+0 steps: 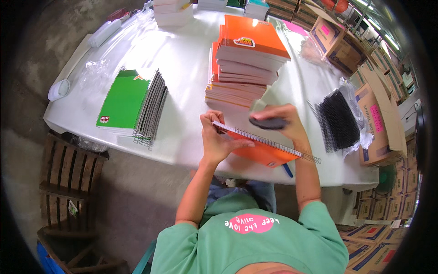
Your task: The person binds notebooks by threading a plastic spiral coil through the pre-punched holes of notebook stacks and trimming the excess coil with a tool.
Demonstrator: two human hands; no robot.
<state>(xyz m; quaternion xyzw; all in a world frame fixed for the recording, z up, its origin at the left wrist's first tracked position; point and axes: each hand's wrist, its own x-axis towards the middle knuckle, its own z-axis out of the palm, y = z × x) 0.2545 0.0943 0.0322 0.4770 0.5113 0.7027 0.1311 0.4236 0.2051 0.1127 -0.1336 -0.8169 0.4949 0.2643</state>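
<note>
My left hand (218, 141) is closed on one end of an orange spiral notebook (255, 150), thumb across its cover. A metal spiral coil runs along the notebook's upper edge, and its loose end sticks out past the right corner. Just above that coil, my right hand (288, 119) grips a dark rounded tool (269, 123), blurred so its kind cannot be told. Under the notebook's right end a blue pen-like stick (287, 170) pokes out. Beyond my hands rises a tall stack of orange notebooks (253, 39).
Green spiral notebooks (123, 100) are stacked on the left of the white-covered table (182, 59). At right lie black spiral coils (338, 119) in plastic, beside an open cardboard box (378, 123). White paper stacks (172, 13) stand at the back. A wooden pallet (70, 178) is at lower left.
</note>
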